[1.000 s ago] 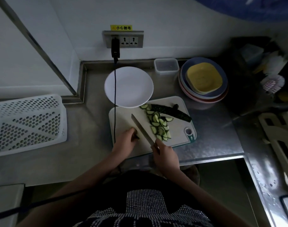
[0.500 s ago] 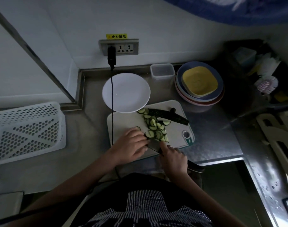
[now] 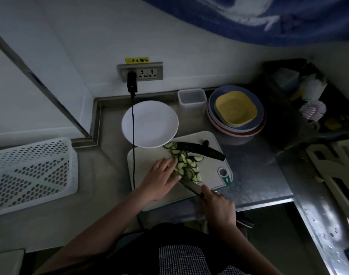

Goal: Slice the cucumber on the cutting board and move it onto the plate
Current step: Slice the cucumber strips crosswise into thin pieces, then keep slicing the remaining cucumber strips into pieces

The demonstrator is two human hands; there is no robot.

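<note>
Socket label (image 3: 137, 60) "小心触电", cucumber slices (image 3: 186, 165)

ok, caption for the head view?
Left hand gathers cucumber slices against the knife held by the right hand; plate bare.

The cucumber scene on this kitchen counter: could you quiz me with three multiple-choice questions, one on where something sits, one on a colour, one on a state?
1. Where is the white plate?
A. beyond the cutting board, by the wall
B. inside the basket
C. on the stacked dishes

2. What colour is the top dish of the stack?
A. red
B. yellow
C. black

3. What is on the white plate?
A. all the slices
B. a knife
C. nothing yet

Answers: 1 A, it lies on the counter past the board's far edge. 2 B, a yellow square dish tops the stack. 3 C, the cucumber slices lie on the board.
</note>
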